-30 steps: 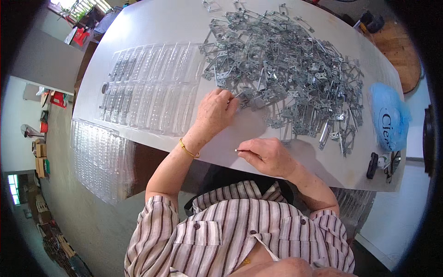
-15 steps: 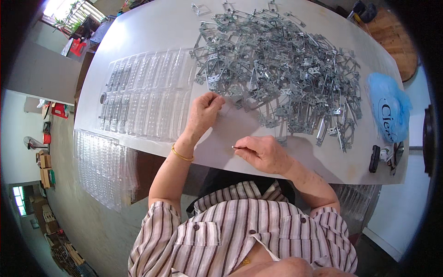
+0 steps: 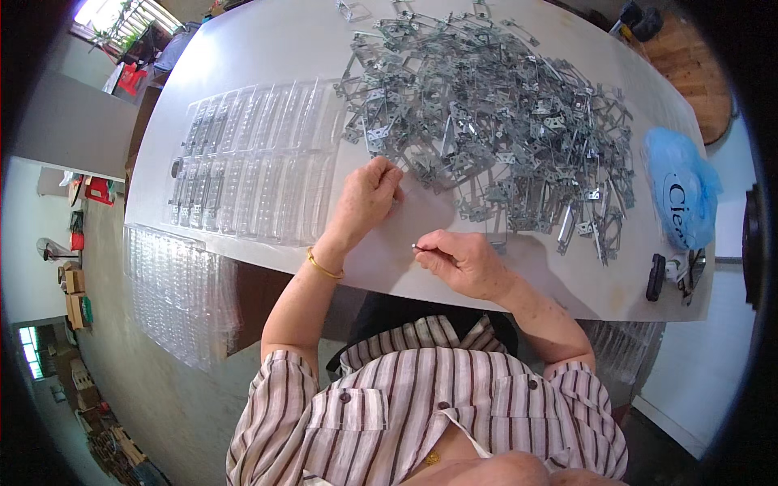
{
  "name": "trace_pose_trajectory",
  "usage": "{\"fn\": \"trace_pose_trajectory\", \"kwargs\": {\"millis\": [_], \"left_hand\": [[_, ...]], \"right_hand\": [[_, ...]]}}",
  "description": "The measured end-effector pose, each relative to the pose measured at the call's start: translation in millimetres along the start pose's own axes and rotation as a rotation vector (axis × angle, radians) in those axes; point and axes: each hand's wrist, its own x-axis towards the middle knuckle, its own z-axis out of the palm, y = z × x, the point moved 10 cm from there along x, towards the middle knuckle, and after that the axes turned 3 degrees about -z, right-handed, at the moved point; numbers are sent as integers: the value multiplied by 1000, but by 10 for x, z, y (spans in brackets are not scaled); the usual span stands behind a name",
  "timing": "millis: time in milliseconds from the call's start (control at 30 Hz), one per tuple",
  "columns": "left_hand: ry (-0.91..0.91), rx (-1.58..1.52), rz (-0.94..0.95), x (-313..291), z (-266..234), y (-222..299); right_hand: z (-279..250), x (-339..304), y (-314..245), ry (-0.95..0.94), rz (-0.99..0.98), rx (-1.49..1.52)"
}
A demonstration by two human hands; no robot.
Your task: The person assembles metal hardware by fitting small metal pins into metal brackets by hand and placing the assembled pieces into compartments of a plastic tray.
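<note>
My left hand point(image 3: 369, 201) is closed, fingers curled, at the near left edge of a large heap of thin metal brackets point(image 3: 486, 105). Whatever lies between its fingers is hidden. Lower and to the right, my right hand point(image 3: 472, 266) pinches a small thin piece with a pale tip point(image 3: 416, 247) between thumb and forefinger. The piece points toward my left hand without touching it. Left of my hands lies a clear plastic tray point(image 3: 279, 166) with long slots. Metal brackets fill several slots at its left end.
A stack of clear trays point(image 3: 182, 296) stands at the table's left front corner. On the right are a blue plastic bag point(image 3: 681, 190) and a small black object point(image 3: 656, 278) near the table edge. A round wooden top point(image 3: 685, 73) stands beyond the far right edge.
My left hand has shifted slightly right, and its fingers are turned differently. My right hand has risen a little with the small piece still pinched. One bracket at the heap's near side lies differently.
</note>
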Motion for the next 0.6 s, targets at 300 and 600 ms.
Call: {"fn": "trace_pose_trajectory", "kwargs": {"millis": [300,600], "left_hand": [[43,-163,-23,65,10,-110],[-12,-311,41,124,56,-142]], "right_hand": [[-21,-5,48,48,27,4],[-481,163,129,318,31,39]]}}
